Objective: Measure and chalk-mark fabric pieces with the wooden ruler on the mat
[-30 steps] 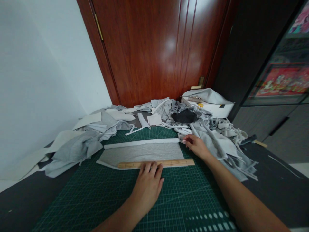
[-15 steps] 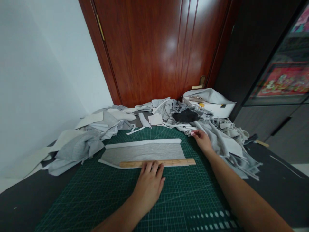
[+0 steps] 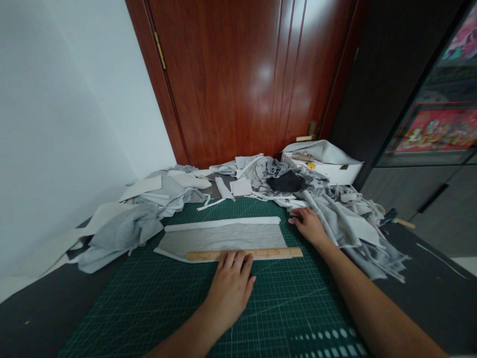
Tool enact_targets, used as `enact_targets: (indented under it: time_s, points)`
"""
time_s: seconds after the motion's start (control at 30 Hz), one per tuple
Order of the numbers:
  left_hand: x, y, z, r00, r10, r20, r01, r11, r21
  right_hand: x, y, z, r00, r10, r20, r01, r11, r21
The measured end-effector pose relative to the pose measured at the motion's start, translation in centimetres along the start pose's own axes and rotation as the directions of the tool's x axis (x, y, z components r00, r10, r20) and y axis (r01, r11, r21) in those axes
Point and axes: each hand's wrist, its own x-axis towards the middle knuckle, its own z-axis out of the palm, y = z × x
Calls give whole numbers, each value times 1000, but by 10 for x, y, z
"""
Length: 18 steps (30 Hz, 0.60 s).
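Note:
A strip of grey fabric [image 3: 227, 235] with a folded white far edge lies flat on the green cutting mat [image 3: 179, 308]. Along its near edge rests a wooden ruler [image 3: 276, 252]. My left hand [image 3: 230, 286] presses flat on the ruler from the near side, fingers stretched out and slightly apart. To the right of the fabric strip, my right hand [image 3: 308, 226] hovers or rests low over the mat beside the heaped cloth, thumb and fingers apart. Nothing shows between its fingers.
Grey and white fabric scraps pile up at the left [image 3: 126, 231], along the back and at the right [image 3: 357, 228]. A white box [image 3: 341, 173] with cloth on top stands at the back right. Behind is a wooden door [image 3: 238, 79]; a dark cabinet [image 3: 413, 199] stands right.
My right hand has drawn back from the edge of the scrap pile, slightly nearer to me, and its fingers have spread. The left hand and ruler stay in place on the fabric.

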Motion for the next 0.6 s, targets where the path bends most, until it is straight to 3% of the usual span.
enact_targets:
  time_s: [0.07, 0.13, 0.17, 0.23, 0.27, 0.33, 0.47, 0.6]
  points:
    - [0, -1, 1, 1000, 3, -5, -3, 1000, 6, -2, -14, -4, 998, -55, -20, 55, 998, -17]
    - [0, -2, 0, 1000, 0, -9, 0, 1000, 3, -8, -35, -7, 984, -125, 123, 117, 991, 69]
    - [0, -2, -1, 1000, -4, -13, 4, 1000, -6, -12, -47, -8, 951, -176, 256, 144, 980, 136]
    - [1, -5, -2, 1000, -11, -27, 10, 999, -40, -21, -70, -6, 825, -344, 448, 264, 936, 232]
    - [2, -7, -2, 999, -16, -41, 13, 998, -65, -25, -80, -5, 775, -408, 483, 321, 912, 256]
    - [5, -14, -2, 997, -23, -79, 13, 992, -127, -32, -95, -2, 721, -468, 511, 377, 884, 277]
    - [14, -44, 4, 988, -63, -144, 27, 970, -242, -36, -102, 0, 712, -447, 541, 364, 894, 260]
    - [27, -99, 5, 990, -86, -113, 60, 975, -216, -34, -99, -1, 708, -436, 556, 336, 900, 278]
